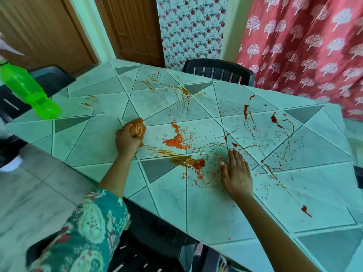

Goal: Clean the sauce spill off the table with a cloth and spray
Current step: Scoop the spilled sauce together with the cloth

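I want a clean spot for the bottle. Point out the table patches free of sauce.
Bare: the left end between the green bottle and the left hand gripping the cloth; the near edge between both forearms. Sauce crowds the middle around the right hand and rightward.

The cloth [138, 128] is mostly buried inside the curled fingers [122, 130] of the left hand [127, 140]. Only 1 orange-stained wad shows, so its own colour and size cannot be told. The bottle [27, 91] is blurred and its top meets the left edge, so its head cannot be made out. A white blur [7, 46] above it is unreadable. The surface [216, 213] is cut by the right and bottom edges. It hides all but the backrest of the far chair [218, 70] and most of the near chair [157, 242]. A dark thing [359, 176] is cut off at the right edge.
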Demonstrator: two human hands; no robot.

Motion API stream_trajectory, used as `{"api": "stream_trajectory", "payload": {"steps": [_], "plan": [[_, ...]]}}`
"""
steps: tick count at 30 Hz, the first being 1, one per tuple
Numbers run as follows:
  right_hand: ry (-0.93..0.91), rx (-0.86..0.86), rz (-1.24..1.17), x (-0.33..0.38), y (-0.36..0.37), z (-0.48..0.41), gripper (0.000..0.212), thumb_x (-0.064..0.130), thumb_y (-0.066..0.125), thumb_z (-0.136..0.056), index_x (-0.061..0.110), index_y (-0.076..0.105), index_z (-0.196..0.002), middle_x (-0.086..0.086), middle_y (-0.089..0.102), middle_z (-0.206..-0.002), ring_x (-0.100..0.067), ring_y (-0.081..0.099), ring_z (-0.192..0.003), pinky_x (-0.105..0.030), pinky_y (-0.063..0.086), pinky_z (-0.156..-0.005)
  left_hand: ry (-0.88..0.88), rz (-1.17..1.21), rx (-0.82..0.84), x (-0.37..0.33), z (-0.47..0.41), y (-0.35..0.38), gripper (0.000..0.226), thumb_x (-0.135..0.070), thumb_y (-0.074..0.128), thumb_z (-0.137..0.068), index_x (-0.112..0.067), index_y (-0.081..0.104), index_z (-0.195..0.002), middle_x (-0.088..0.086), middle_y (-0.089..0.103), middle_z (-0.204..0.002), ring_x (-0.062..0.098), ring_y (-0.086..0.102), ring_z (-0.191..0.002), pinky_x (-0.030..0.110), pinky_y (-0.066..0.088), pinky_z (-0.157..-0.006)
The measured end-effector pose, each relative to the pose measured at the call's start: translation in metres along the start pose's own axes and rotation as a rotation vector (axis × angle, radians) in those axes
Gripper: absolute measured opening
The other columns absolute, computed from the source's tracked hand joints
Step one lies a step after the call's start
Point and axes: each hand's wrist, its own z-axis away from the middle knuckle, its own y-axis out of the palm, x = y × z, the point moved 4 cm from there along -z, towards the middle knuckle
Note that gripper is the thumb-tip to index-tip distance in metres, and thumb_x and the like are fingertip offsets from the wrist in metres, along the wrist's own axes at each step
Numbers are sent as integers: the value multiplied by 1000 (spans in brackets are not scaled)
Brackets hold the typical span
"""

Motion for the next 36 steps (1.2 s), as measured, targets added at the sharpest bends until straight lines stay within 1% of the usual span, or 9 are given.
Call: {"api": "stream_trajectory", "payload": {"steps": [7, 11, 13, 16, 20, 25, 30, 33, 36], "plan": [[-47, 53, -42, -11, 1, -38, 73, 52, 13, -89, 12, 18, -149, -6, 15, -157, -17, 7, -145, -29, 0, -116, 399, 56, 298, -70, 130, 74, 53, -7, 63, -82, -18, 52, -132, 12, 40, -135, 25, 45, -120, 21, 36, -95], [-49, 62, -61, -19, -2, -59, 80, 57, 7, -85, 11, 19, -149, -7, 17, -156, -19, 8, -145, -31, 2, -117, 500, 123, 351, -86, 141, 80, 53, -6, 62, -83, -19, 51, -133, 11, 37, -139, 17, 38, -121, 25, 36, -100], [-62, 103, -9, -23, 0, -63, 80, 58, 5, -85, 11, 15, -149, -7, 14, -157, -18, 6, -146, -31, 0, -117, 481, 144, 216, -84, 111, 65, 52, -2, 62, -83, -15, 51, -133, 15, 42, -135, 23, 44, -119, 26, 41, -95], [-121, 185, 93, -26, 6, -65, 91, 63, -10, -76, 13, 7, -151, -5, 5, -158, -17, -1, -146, -30, -5, -116, 250, 86, -17, -50, 39, 38, 52, -6, 65, -82, -15, 52, -131, 16, 51, -127, 28, 51, -116, 30, 42, -94], [-147, 194, 119, -30, 10, -66, 91, 62, -11, -75, 14, 7, -151, -4, 6, -158, -15, 0, -146, -28, -8, -115, -43, -16, -75, -4, -2, 19, 60, -14, 64, -77, -26, 50, -134, 18, 52, -126, 36, 54, -111, 39, 45, -97], [-167, 151, 67, -29, 9, -72, 80, 56, 2, -85, 12, 18, -150, -5, 15, -157, -16, 5, -146, -28, -4, -116, 218, 12, 96, -52, 90, 54, 54, -4, 64, -81, -15, 51, -132, 18, 46, -131, 31, 48, -117, 29, 40, -96], [-199, 181, 93, -26, 7, -90, 76, 53, 7, -86, 12, 14, -150, -5, 9, -158, -16, 2, -146, -29, -5, -116, 414, 103, 280, -91, 137, 86, 53, -10, 62, -86, -21, 48, -135, 11, 35, -142, 19, 36, -126, 26, 34, -101], [-229, 227, 153, -27, 10, -95, 83, 58, -3, -81, 13, 9, -151, -4, 4, -158, -15, -1, -146, -28, -7, -114, 356, 103, 114, -87, 85, 68, 53, -7, 62, -85, -14, 46, -136, 14, 42, -135, 23, 43, -122, 25, 36, -98], [-234, 223, 185, -28, 13, -95, 89, 59, -11, -76, 14, 8, -151, -3, 2, -159, -16, -2, -146, -27, -9, -113, 110, 120, -116, -59, 13, 41, 52, -7, 61, -81, -13, 52, -132, 17, 54, -126, 30, 52, -116, 31, 40, -98]]}}
